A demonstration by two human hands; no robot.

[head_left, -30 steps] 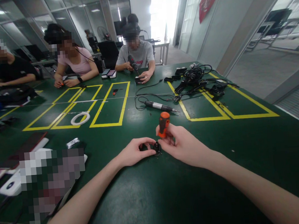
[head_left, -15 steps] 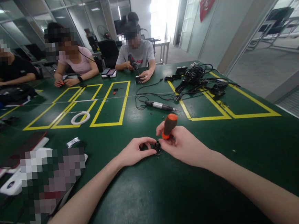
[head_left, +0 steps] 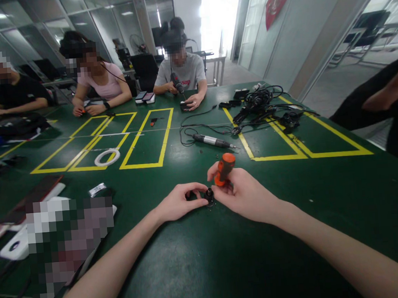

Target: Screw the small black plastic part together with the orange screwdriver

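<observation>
My left hand point(head_left: 184, 200) pinches a small black round part point(head_left: 209, 197) between thumb and fingertips, and the part rests on the green table. Tiny bits lie around its base. In my right hand point(head_left: 247, 193) is a screwdriver point(head_left: 226, 167) with an orange and dark grey handle, its butt end tipped upward. The fingers hide its shaft and tip. My right thumb and fingertips are right beside the black part; whether they touch it I cannot tell.
Beyond my hands lie a corded electric screwdriver point(head_left: 214, 141), a white ring-shaped coil point(head_left: 107, 157) and a heap of black cables point(head_left: 259, 100). Power banks point(head_left: 15, 246) crowd the left side. Across the table a person point(head_left: 181, 72) holds a drill point(head_left: 177, 82); others sit farther left.
The screwdriver handle has turned and shifted slightly in my right hand. My left hand and the black part have stayed put. A person in dark clothes has come into view at the right edge.
</observation>
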